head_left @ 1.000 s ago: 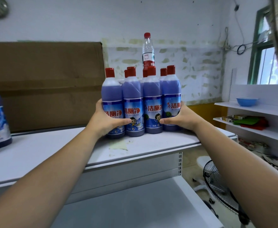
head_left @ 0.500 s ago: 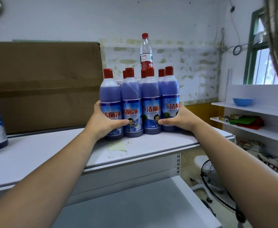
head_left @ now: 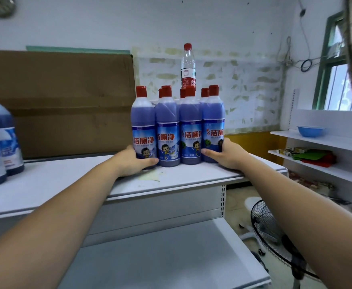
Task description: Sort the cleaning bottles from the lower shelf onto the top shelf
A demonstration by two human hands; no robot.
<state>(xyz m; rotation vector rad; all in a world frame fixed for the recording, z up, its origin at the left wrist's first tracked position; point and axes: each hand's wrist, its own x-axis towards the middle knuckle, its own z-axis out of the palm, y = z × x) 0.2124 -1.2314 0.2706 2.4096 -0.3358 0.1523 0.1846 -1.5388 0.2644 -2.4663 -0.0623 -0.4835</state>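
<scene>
Head — left hand (head_left: 133, 161), right hand (head_left: 227, 155) clasp four front bottles (head_left: 168, 130).

You've got a white plaster wall (head_left: 212, 28) on the far side, with paint peeling in greenish patches lower down. A big brown cardboard sheet (head_left: 66, 97) leans against it on the left. Over on the right, daylight comes through a green-framed window (head_left: 325, 76). Under it are white side shelves (head_left: 337, 141) with a blue bowl (head_left: 310, 131) on top. A black floor fan (head_left: 271, 226) stands nearer on the pale floor (head_left: 235, 197).
</scene>
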